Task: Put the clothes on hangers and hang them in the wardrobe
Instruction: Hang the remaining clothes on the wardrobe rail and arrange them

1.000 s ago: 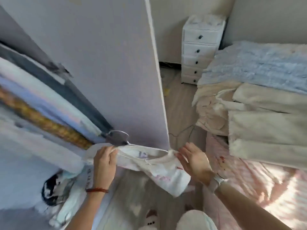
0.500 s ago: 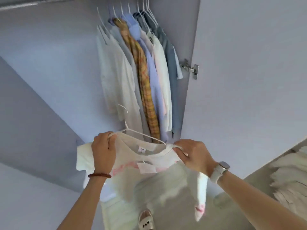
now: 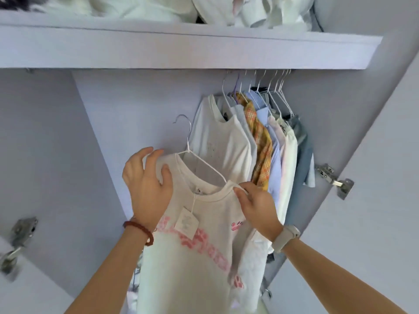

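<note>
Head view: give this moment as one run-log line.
phase: lifting toward rail | left hand: grips shoulder of white pink-printed T-shirt | right hand: pinches other shoulder | white wire hanger: hook unhung

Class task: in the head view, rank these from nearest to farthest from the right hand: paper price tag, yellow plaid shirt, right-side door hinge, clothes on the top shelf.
From the right hand:
1. Yellow plaid shirt, just above.
2. Paper price tag, to its left.
3. Door hinge, far right.
4. Shelf clothes, top.

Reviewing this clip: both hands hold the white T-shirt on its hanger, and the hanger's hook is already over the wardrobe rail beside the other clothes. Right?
Not quite. The head view shows the hanger's hook free in the air, below the shelf and left of the hung clothes. The left hand and right hand do hold the white T-shirt.
</note>
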A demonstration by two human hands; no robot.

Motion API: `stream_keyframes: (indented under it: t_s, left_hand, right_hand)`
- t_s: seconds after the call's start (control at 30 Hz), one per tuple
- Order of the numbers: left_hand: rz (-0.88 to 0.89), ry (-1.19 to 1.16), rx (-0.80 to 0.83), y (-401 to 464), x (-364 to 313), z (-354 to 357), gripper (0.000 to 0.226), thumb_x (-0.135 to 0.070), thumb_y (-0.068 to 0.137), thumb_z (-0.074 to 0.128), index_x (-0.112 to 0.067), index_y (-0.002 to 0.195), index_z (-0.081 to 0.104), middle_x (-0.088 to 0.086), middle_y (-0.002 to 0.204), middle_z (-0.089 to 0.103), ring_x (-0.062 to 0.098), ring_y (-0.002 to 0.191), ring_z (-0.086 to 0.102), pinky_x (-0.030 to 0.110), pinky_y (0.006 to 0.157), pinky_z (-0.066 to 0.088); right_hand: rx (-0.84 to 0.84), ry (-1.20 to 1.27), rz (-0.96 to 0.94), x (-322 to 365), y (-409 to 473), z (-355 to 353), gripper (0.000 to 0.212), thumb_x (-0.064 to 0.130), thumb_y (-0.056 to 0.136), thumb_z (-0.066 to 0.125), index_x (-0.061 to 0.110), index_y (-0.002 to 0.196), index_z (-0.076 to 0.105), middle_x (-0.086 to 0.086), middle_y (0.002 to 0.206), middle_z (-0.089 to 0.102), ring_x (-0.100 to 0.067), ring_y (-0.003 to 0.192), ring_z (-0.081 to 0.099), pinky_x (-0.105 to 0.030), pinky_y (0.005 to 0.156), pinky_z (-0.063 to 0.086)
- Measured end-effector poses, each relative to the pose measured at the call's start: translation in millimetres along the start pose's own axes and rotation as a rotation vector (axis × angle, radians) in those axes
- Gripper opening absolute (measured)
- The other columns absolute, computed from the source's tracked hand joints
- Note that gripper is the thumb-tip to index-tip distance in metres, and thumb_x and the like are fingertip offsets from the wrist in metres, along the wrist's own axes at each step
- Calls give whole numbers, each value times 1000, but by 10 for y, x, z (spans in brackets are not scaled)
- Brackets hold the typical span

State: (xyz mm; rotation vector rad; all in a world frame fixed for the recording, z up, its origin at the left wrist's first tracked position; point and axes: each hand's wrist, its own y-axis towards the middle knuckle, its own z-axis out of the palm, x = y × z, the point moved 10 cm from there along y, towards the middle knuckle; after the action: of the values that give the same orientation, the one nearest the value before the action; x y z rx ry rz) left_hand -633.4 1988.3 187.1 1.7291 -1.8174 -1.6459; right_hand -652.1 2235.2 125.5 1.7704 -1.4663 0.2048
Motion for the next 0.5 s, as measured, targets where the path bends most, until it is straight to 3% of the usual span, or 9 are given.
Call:
stream_keyframes:
  t_s: [0.13, 0.27, 0.37, 0.5]
  left_hand:
    - [218, 30, -147, 421, -505, -156, 35, -5, 82, 51, -8, 116, 59, 18, 129, 48, 35, 124, 37, 44, 103, 24]
    - [405, 231, -244, 799, -943, -158, 49, -13, 82, 50, -17, 131, 48, 18, 142, 37, 34, 135, 21, 51, 107, 18]
    - [388, 402, -157, 1020, -982, 50, 66, -16, 80, 54, -20, 142, 31, 20, 150, 22, 39, 139, 11, 59, 109, 11]
    - [358, 449, -129, 1086, -890, 165, 75, -17, 80, 56, -19, 146, 21, 20, 152, 15, 36, 138, 0, 62, 108, 9]
  right_hand:
    - [-137, 89, 68, 180, 524, -116, 19, 22, 92, 51, 7, 88, 62, -13, 69, 64, -33, 72, 60, -40, 65, 45]
    - [-219, 129, 59, 383, 1027, -169, 26, 21, 94, 46, 3, 80, 58, -14, 66, 60, -29, 65, 55, -35, 57, 39]
    - [-240, 141, 124, 362, 1327, -107, 28, 22, 94, 44, 1, 81, 56, -14, 71, 61, -28, 66, 53, -30, 55, 32]
    - [-138, 117, 241, 99, 1582, 140, 26, 21, 94, 41, 4, 81, 54, -13, 71, 58, -32, 72, 56, -27, 54, 29]
